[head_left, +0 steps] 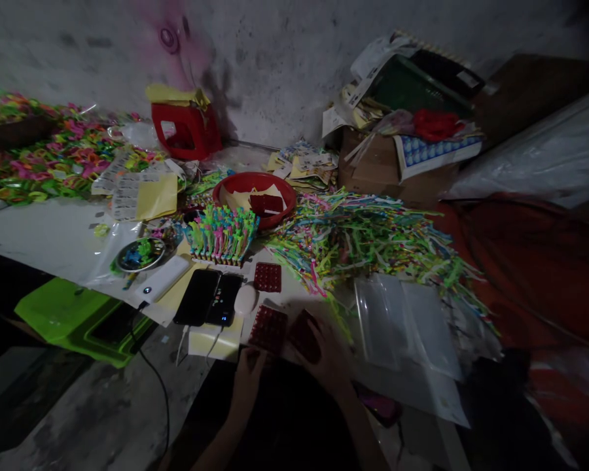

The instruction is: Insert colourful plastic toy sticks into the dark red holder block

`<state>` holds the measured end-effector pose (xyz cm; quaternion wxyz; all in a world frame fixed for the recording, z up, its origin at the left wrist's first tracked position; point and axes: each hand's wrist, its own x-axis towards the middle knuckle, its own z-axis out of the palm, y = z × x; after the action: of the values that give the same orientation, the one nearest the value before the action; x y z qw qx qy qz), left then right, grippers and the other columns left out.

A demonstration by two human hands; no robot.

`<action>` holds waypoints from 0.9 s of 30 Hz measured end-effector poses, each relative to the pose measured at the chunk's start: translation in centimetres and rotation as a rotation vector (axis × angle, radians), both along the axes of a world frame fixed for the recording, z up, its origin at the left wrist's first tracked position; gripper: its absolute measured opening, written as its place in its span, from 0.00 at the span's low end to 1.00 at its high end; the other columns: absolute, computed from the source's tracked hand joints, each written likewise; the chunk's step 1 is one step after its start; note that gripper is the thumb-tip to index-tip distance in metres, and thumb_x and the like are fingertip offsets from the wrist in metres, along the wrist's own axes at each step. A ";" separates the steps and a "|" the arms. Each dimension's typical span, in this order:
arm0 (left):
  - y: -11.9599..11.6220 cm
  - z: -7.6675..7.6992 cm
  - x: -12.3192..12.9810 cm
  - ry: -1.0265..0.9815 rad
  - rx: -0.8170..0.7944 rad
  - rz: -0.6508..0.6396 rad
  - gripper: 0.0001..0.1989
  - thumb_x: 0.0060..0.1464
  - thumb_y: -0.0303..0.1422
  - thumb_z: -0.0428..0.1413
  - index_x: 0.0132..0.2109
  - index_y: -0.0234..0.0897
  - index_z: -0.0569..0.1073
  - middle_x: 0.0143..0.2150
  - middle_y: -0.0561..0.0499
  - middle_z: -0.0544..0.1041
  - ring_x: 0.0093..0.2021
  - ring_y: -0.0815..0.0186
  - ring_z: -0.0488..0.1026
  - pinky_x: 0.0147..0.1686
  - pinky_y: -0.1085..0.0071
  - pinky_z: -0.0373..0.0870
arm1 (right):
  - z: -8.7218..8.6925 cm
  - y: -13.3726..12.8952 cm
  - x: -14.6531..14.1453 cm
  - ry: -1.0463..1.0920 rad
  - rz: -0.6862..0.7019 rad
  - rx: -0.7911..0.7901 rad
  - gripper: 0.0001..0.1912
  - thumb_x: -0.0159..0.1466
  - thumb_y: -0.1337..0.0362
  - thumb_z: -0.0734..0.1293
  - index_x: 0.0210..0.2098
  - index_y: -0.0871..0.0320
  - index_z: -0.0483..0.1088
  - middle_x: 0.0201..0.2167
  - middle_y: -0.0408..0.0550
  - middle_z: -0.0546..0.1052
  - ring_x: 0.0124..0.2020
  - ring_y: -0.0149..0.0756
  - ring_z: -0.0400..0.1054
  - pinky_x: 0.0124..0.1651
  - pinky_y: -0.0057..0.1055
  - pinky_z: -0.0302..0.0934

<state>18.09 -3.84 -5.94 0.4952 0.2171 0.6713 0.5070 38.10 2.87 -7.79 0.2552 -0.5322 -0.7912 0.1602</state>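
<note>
My right hand (326,353) holds a dark red square piece with a grid of studs (305,335), tilted over the table's front edge. My left hand (250,361) is curled at the near edge of a second dark red piece (269,329); whether its fingers hold anything is too dark to make out. Beyond them a third red piece (267,277) lies flat, beside a white rounded object (246,299). Two black phones (197,297) with cables lie left of it. A block of upright colourful strips (220,234) stands behind the phones.
At the back is a red basin (291,208) with papers and red pieces. Tangled colourful strips (373,235) cover the right middle, near clear plastic bags (402,324). A power bank (165,280), a metal dish (152,261) and a red stool (201,134) are on the left.
</note>
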 end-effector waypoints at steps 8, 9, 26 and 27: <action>1.2 2.0 -4.4 0.960 0.418 -0.684 0.22 0.45 0.33 0.61 0.50 0.35 0.71 0.53 0.38 0.72 0.56 0.49 0.64 0.55 0.55 0.60 | 1.7 -0.6 1.6 -0.168 0.193 -0.133 0.37 0.55 0.56 0.65 0.62 0.58 0.54 0.64 0.56 0.56 0.66 0.48 0.46 0.63 0.53 0.45; 2.2 2.1 -4.7 1.013 0.471 -0.821 0.32 0.43 0.33 0.62 0.57 0.34 0.66 0.61 0.37 0.64 0.63 0.47 0.56 0.59 0.52 0.54 | 1.8 -0.6 1.5 -0.170 0.213 -0.146 0.39 0.55 0.57 0.65 0.63 0.59 0.53 0.64 0.56 0.56 0.66 0.48 0.46 0.63 0.54 0.46; 10.6 3.5 -3.0 1.188 0.314 -1.293 0.47 0.33 0.43 0.66 0.61 0.31 0.61 0.59 0.36 0.66 0.60 0.45 0.58 0.63 0.53 0.42 | 4.3 2.2 0.9 -0.182 0.382 -0.314 0.44 0.51 0.55 0.67 0.64 0.60 0.51 0.63 0.55 0.59 0.65 0.47 0.48 0.65 0.49 0.44; 10.9 3.5 -2.9 1.192 0.301 -1.296 0.47 0.33 0.42 0.66 0.61 0.31 0.61 0.59 0.36 0.66 0.60 0.45 0.58 0.62 0.53 0.43 | 4.3 2.3 0.7 -0.198 0.381 -0.327 0.44 0.51 0.54 0.68 0.64 0.60 0.52 0.63 0.55 0.59 0.64 0.48 0.49 0.64 0.49 0.44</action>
<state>15.21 7.01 -2.42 0.2196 0.8441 0.4889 0.0131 38.84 5.22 -3.46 0.0527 -0.4208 -0.8618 0.2782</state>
